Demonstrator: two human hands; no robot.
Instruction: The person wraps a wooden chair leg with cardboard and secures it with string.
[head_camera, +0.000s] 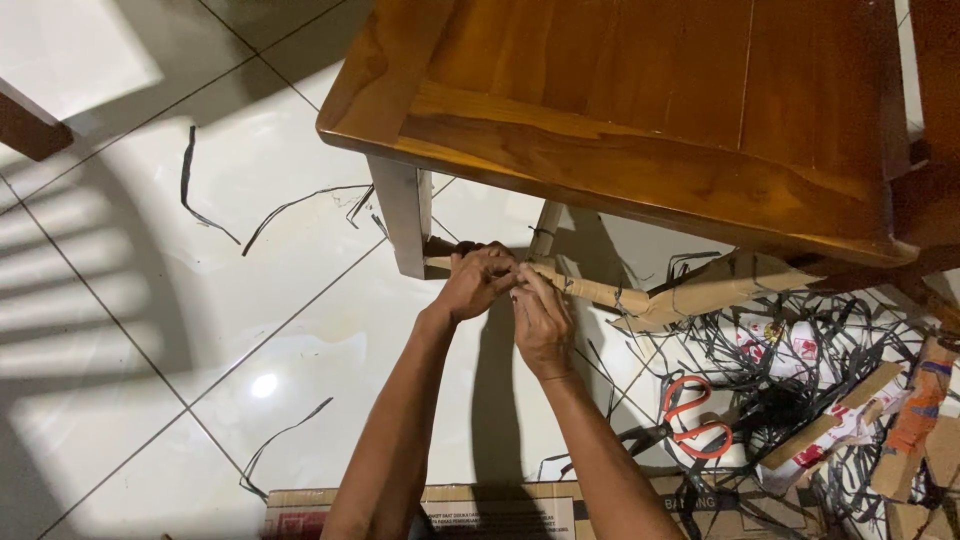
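Both my hands meet low under the edge of a wooden table (640, 130). My left hand (478, 282) grips a rolled brown cardboard stick (590, 292) near its left end, beside the pale table leg (405, 215). My right hand (541, 318) pinches the same stick just to the right, fingers closed around it. The stick runs rightward into a flat, torn cardboard piece (715, 285). A thin black strip seems wound on the stick between my fingers, but it is too small to tell.
Orange-handled scissors (695, 418) lie on the white tiled floor (200, 300) at the right, amid a tangle of black strips (800, 370) and cardboard scraps (915, 420). A cardboard box (500, 505) sits at the bottom edge. Loose black strips (290, 205) lie left.
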